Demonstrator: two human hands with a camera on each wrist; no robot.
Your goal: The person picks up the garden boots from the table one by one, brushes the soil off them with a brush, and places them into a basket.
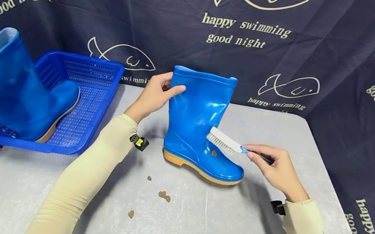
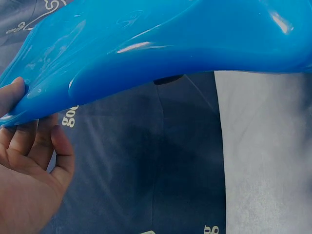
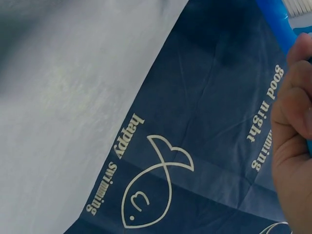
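A glossy blue rubber boot (image 1: 198, 125) with a tan sole stands upright on the grey table (image 1: 212, 230). My left hand (image 1: 155, 94) pinches its top rim, thumb on the outside; in the left wrist view the boot (image 2: 161, 44) fills the top and the left hand (image 2: 29, 170) sits at lower left. My right hand (image 1: 272, 167) grips the blue handle of a white-bristled brush (image 1: 225, 141), whose bristles rest against the boot's ankle beside a brown mud spot (image 1: 213, 153). The right wrist view shows the right hand (image 3: 295, 146) round the brush handle (image 3: 278, 19).
A second blue boot (image 1: 11, 88) leans in a blue perforated plastic basket (image 1: 98, 88) at the table's left. Small brown mud crumbs (image 1: 163, 194) lie on the table in front of the standing boot. A dark printed cloth (image 1: 297, 48) hangs behind and drapes the sides.
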